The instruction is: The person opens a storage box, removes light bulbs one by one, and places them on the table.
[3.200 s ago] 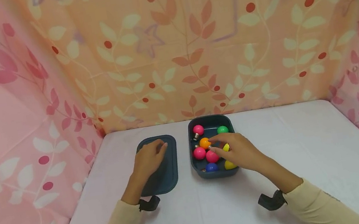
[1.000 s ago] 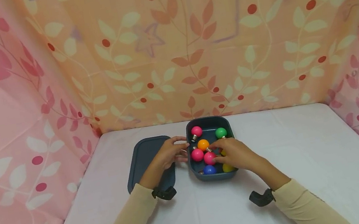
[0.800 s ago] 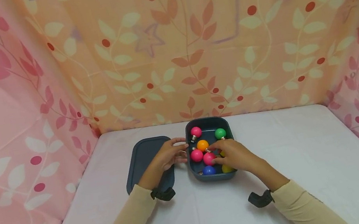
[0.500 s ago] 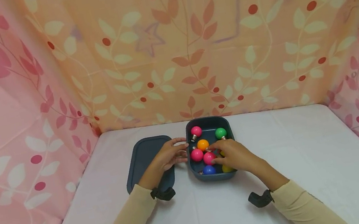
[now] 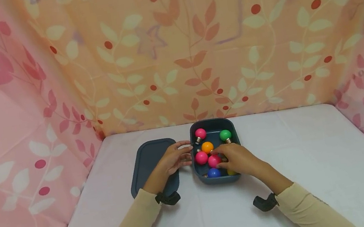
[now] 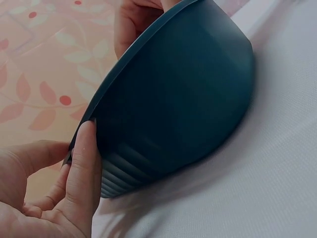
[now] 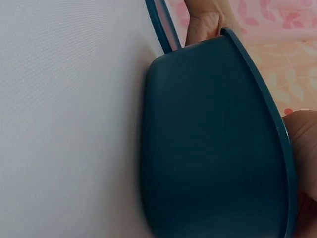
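Observation:
A dark blue-grey box (image 5: pixel 220 179) stands mid-table in the head view, with several coloured light bulbs in it. My right hand (image 5: pixel 238 158) reaches in over the right rim. Its thumb and index finger pinch a pink light bulb (image 5: pixel 214 160) near the middle. Around that bulb lie an orange bulb (image 5: pixel 207 147), another pink bulb (image 5: pixel 201 157), a blue bulb (image 5: pixel 214 172) and a green bulb (image 5: pixel 225 134). My left hand (image 5: pixel 171 160) holds the box's left rim by its fingertips; the left wrist view shows them on the rim and outer wall (image 6: pixel 173 99). The right palm hides some bulbs.
Left of the box a flat dark lid (image 5: pixel 148 161) lies on the white tablecloth (image 5: pixel 221 219), partly under the left forearm. Patterned cloth (image 5: pixel 171 51) closes off the back and both sides. Each wrist wears a black camera mount (image 5: pixel 265 203).
Over the past three seconds my left hand has moved right, from above the lid to the box's rim. My right hand has come down onto the pink bulb. Both have barely moved in the last second.

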`<state>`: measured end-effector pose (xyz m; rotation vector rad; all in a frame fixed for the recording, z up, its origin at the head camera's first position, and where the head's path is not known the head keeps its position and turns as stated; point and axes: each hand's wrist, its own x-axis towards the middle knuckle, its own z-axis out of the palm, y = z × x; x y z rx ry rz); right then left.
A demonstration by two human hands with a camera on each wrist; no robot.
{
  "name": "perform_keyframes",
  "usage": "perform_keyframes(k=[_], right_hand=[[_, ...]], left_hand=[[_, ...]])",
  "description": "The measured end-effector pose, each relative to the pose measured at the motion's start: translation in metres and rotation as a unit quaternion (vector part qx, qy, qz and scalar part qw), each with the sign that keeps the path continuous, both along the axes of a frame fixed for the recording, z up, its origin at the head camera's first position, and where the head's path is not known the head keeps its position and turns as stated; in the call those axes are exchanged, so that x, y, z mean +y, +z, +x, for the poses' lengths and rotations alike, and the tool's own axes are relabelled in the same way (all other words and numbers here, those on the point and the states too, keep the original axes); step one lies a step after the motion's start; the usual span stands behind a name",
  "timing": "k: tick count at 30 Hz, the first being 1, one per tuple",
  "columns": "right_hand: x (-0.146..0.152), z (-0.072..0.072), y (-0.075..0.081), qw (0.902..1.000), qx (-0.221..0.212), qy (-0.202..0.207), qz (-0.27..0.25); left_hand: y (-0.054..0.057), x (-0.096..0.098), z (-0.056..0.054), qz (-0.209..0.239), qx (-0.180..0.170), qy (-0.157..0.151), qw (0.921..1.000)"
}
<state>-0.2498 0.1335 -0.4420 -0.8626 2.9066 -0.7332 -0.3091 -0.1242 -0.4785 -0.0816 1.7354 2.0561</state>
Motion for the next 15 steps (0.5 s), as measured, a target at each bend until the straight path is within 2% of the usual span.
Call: perform_keyframes(k=[15], right_hand=[[-0.0029,-0.0029,-0.0093,0.9998,-0.001,-0.002,0.017]], left_hand=[[0.0003,-0.0001,0.0005,-0.010,-0.002,0.001,1.0000]])
